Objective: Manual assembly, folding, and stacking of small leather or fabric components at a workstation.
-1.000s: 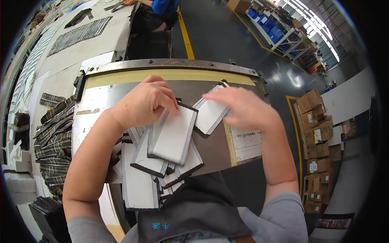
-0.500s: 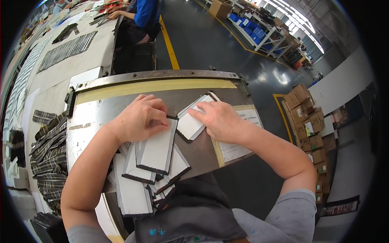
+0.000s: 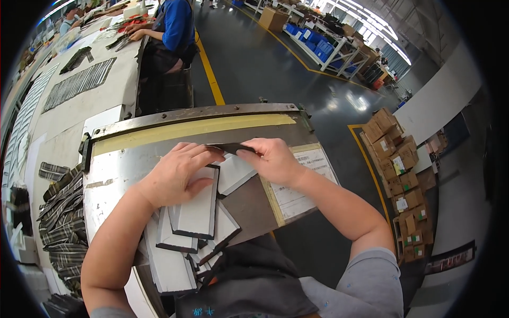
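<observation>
A thin dark flat piece (image 3: pixel 231 148) is pinched at its right end by my right hand (image 3: pixel 273 160). My left hand (image 3: pixel 177 172) has its fingertips at the left end of that piece; its fingers are stretched out and the thumb stands apart. Below the dark piece, a white panel with grey sides (image 3: pixel 235 174) lies on the metal table, partly covered. Beneath and in front of my left hand, white panels with dark edges (image 3: pixel 196 214) overlap in a loose pile that reaches the near edge.
The metal-topped table (image 3: pixel 249 212) has a raised bar (image 3: pixel 196 115) along its far edge. A printed sheet (image 3: pixel 303 183) is taped at the right. Plaid cloth pieces (image 3: pixel 63 222) are heaped at left. Cartons (image 3: pixel 408 180) stack on the right. A person in blue (image 3: pixel 177 26) works at the long table.
My right hand has come off the white panel and now holds up a dark flat piece. My left hand has opened out toward it. The whole view has shifted slightly.
</observation>
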The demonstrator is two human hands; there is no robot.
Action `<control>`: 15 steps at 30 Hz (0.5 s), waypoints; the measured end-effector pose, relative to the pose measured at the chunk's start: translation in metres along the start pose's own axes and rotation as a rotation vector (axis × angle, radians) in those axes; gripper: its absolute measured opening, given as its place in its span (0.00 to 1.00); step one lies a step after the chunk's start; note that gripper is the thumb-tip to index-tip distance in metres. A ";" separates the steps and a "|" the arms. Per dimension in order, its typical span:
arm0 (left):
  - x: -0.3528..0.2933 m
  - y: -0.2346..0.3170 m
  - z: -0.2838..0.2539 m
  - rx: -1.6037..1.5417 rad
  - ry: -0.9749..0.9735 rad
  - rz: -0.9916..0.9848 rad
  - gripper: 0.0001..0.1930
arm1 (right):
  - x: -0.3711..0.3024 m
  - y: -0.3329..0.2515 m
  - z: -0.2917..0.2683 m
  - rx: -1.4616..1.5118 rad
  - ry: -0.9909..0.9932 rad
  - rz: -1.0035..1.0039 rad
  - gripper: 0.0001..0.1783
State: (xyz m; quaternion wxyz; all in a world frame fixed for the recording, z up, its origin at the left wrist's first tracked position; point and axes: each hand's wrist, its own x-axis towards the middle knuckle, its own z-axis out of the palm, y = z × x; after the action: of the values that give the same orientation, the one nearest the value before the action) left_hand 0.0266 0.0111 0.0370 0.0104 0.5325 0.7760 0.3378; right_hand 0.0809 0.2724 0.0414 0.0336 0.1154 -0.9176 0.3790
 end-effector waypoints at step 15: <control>0.002 -0.009 0.014 0.107 -0.115 0.108 0.15 | 0.094 0.062 -0.092 0.601 1.015 -0.065 0.17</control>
State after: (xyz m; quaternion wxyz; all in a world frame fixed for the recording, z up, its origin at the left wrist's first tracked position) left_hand 0.0240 0.0177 0.0223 0.0085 0.5919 0.7613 0.2646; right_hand -0.0275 0.3618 0.0783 0.4459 -0.0478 -0.6353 0.6288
